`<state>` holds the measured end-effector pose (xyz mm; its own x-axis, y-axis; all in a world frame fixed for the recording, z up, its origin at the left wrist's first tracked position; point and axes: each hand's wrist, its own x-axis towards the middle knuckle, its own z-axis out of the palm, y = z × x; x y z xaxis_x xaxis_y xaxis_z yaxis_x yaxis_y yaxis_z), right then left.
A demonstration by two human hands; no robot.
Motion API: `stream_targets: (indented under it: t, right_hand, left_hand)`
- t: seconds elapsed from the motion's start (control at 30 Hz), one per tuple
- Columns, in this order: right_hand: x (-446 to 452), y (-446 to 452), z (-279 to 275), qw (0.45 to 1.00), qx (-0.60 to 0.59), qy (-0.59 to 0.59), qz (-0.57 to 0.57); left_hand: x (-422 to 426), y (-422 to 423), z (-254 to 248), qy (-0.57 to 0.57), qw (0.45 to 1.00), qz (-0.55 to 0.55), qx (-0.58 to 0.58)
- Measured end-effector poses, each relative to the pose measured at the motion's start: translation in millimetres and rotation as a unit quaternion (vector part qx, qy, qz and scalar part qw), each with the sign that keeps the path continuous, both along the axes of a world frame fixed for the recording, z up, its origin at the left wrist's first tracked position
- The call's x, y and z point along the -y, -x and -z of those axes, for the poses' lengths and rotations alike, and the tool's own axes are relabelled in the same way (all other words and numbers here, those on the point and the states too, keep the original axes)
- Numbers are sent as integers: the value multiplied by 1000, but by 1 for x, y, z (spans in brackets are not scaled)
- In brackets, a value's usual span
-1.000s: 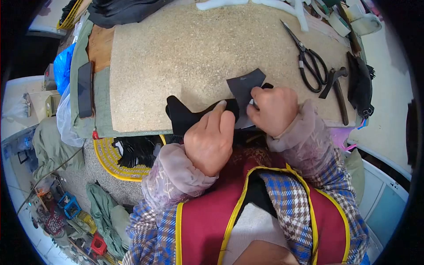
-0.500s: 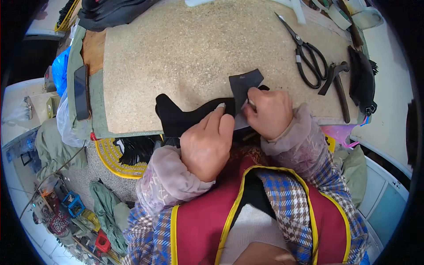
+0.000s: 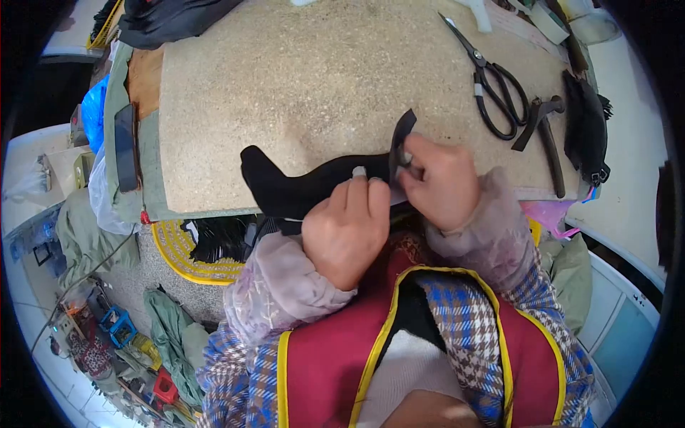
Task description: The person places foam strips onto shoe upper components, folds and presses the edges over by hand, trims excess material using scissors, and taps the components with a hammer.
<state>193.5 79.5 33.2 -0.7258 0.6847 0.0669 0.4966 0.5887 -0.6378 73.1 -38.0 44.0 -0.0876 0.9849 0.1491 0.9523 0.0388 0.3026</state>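
Note:
A long black piece [image 3: 285,189], curved at its left end, lies along the front edge of the speckled board [image 3: 285,85]. My left hand [image 3: 348,225] presses on this piece with its fingertips, fingers bent and close together. At the piece's right end, my right hand [image 3: 442,178] pinches a dark grey piece [image 3: 402,135] between thumb and fingers. The grey piece stands up, seen nearly edge-on. What lies under my right fingers is partly hidden.
Black-handled scissors [image 3: 492,82], a hammer [image 3: 548,143] and a stack of black pieces [image 3: 585,132] lie at the right. A phone [image 3: 126,146] rests at the left edge. Dark material [image 3: 171,21] sits at the back left. Below is a yellow-rimmed basket [image 3: 175,260].
The grey piece has turned from lying flat and wide to nearly edge-on in my right hand. The black piece shows slightly further left. My left hand stays on it.

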Motion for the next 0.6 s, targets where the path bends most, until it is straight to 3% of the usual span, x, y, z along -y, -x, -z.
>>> stream_targets:
  t: [0.1,0.2,0.3,0.4,0.6]
  right_hand:
    - [-3,1,9,999,25,-11,39]
    - [-11,0,9,999,31,29,22]
    - [-17,-6,-2,991,9,133,-7]
    - [-13,-5,-1,996,-16,84,-4]
    - [-18,-1,8,997,2,77,23]
  left_hand:
    - [-1,4,4,-45,998,26,-37]
    - [-2,9,12,-118,992,36,8]
    - [-2,3,3,-47,999,18,-3]
    - [-2,2,1,5,999,42,-32]
    - [-3,6,1,-51,997,54,21]
